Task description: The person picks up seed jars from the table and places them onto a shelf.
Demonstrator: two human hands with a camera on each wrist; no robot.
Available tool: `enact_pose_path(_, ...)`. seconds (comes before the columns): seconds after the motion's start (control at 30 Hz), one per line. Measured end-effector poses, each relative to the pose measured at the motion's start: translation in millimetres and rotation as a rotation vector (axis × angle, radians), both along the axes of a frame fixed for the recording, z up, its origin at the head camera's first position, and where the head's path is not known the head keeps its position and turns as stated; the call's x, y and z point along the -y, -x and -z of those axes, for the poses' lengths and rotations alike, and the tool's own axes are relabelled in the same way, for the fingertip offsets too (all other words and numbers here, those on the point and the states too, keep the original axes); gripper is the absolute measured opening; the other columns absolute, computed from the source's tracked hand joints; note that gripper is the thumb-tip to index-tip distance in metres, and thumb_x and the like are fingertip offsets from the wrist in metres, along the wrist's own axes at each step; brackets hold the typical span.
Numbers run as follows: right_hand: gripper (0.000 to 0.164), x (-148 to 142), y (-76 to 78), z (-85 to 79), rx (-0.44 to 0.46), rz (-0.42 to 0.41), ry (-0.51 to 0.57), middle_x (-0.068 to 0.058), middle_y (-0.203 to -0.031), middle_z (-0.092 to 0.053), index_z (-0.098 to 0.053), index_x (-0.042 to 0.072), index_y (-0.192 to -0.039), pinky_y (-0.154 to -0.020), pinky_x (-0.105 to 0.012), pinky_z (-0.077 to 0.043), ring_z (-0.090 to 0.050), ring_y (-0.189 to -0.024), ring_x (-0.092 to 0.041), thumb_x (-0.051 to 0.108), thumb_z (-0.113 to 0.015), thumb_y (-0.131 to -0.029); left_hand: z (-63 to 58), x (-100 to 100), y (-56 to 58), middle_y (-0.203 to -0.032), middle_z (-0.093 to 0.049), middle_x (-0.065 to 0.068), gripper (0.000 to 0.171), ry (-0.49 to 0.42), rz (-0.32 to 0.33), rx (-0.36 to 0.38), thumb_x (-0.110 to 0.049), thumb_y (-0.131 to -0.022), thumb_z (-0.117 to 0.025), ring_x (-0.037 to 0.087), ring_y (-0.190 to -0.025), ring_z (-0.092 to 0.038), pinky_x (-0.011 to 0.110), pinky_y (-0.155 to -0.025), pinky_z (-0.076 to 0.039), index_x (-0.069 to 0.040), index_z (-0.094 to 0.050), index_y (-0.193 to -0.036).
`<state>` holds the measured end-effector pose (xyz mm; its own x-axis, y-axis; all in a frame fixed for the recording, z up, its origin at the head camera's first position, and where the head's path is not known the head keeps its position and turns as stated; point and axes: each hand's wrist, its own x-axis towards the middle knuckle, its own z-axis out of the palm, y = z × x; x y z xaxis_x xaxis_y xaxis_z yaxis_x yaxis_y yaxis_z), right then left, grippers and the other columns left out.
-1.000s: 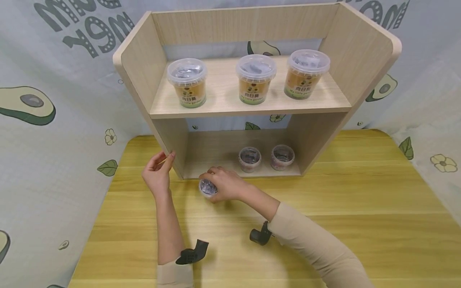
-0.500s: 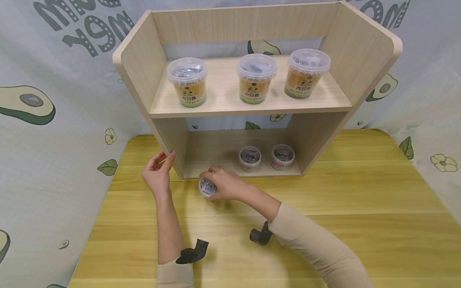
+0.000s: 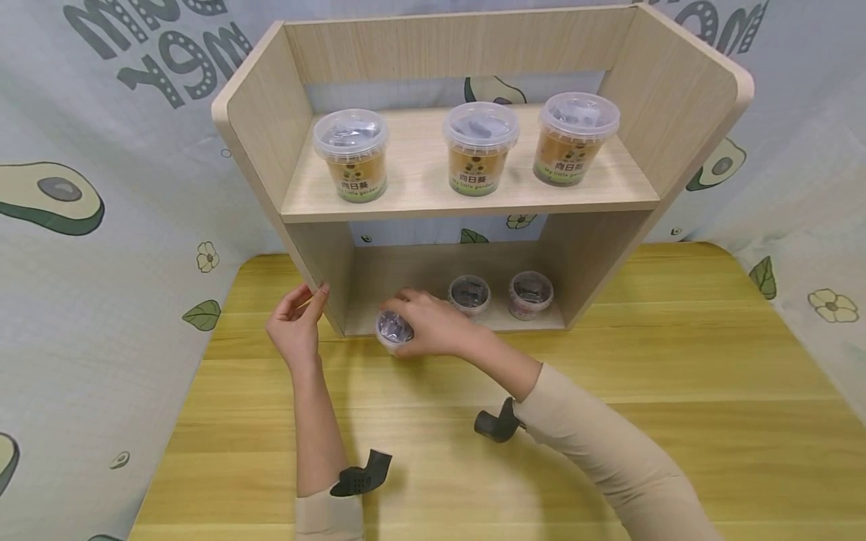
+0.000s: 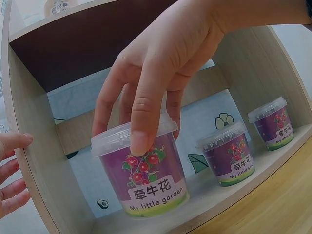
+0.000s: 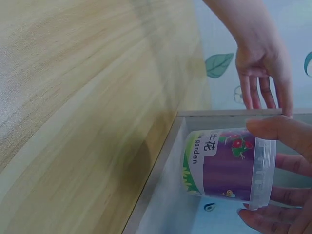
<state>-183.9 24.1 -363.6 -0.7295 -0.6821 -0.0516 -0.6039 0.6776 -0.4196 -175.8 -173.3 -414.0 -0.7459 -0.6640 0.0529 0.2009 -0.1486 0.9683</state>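
Note:
My right hand (image 3: 433, 323) grips a small plastic cup (image 3: 394, 328) by its clear lid, thumb on one side and fingers on the other. The cup stays upright at the front edge of the lower shelf, near its left end. In the left wrist view the purple cup (image 4: 146, 170) shows a flower picture and the words "My little garden". My left hand (image 3: 298, 323) holds the front edge of the left side panel (image 3: 314, 278), with the thumb on the edge and fingers outside.
On the lower shelf stand two matching purple cups (image 4: 229, 153), (image 3: 531, 294) at the middle and right. The upper board (image 3: 413, 199) carries three larger orange lidded cups (image 3: 476, 161). The wooden shelf unit stands on a yellow wood-grain table (image 3: 676, 421), before a printed cloth (image 3: 149, 285).
Over the last half second my right hand has carried the cup forward and slightly right, from in front of the lower shelf to its edge. The left hand has kept its place.

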Motion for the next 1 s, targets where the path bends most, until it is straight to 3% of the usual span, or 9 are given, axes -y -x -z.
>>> enact_pose_path(0.43,0.063,-1,8.5,3.0,-0.009,-0.008,0.035,-0.010,-0.121,-0.053,-0.054,0.014,-0.126,-0.076,-0.035,-0.052,-0.055,-0.100,-0.021,0.027,-0.079,-0.069,-0.2,0,-0.4,-0.074,-0.068,-0.005,0.022,-0.001,-0.003,-0.008,-0.011,-0.065,-0.084,0.010,-0.061,-0.061,0.018,-0.058,-0.052,-0.009,-0.073,-0.084)
enact_pose_path(0.8,0.064,4,28.4,-20.2,-0.050,-0.047,0.085,-0.011,-0.119,-0.055,-0.055,0.009,-0.125,-0.085,-0.035,-0.049,-0.055,-0.104,-0.022,0.025,-0.080,-0.069,-0.4,1,0.1,-0.074,-0.068,-0.004,0.026,0.005,0.001,-0.014,-0.013,-0.065,-0.085,0.011,-0.062,-0.060,0.018,-0.059,-0.053,-0.006,-0.073,-0.086)
enact_pose_path(1.0,0.066,8,32.8,-25.0,-0.045,-0.057,0.082,-0.011,-0.120,-0.055,-0.054,0.007,-0.126,-0.087,-0.034,-0.048,-0.054,-0.105,-0.021,0.024,-0.081,-0.068,-0.7,1,-0.2,-0.076,-0.068,-0.004,0.027,-0.011,0.003,-0.004,-0.014,-0.064,-0.085,0.011,-0.063,-0.061,0.019,-0.060,-0.053,-0.007,-0.073,-0.087)
